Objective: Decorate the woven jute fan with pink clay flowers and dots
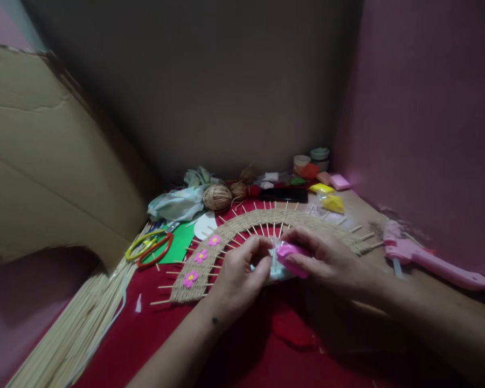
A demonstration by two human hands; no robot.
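Note:
My right hand is closed on a bright pink packet with a clear plastic wrapper. At the packet's left edge, my left hand pinches the clear plastic between thumb and finger. Behind both hands stretches an arched piece of woven twine, with thin wooden sticks poking out along both edges. Three pink flowers with yellow centres, one of them a flower near the lower end, sit on its left side. Something pale blue shows under the packet, partly hidden by my fingers.
Scissors and green sheet lie left, beside bundled sticks. Twine balls, a dark phone and yellow packets are at the back. A pink glue gun lies right. Cardboard stands left.

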